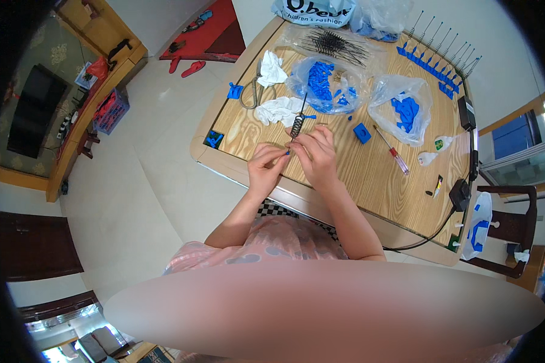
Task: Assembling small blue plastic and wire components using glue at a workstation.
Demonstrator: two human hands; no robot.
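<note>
**A:** so what are the hands on here?

**B:** both are pinched on the bottom end of a thin rod with a coil spring (297,125) wound round it, standing nearly upright over the near edge of the wooden table (369,175). The left hand (265,164) has its fingertips closed on the lower tip, and there's a tiny blue bit right at the pinch. The right hand (318,152) is curled tight beside it, fingers touching the same rod.

**A:** and around it?

**B:** white gloves (278,110) just behind the spring, an open clear bag of blue plastic parts (324,85) past those. To the right: a blue block (362,133), then a red-handled screwdriver (392,151). A row of finished blue-based rods (439,54) lines the far right edge.
</note>
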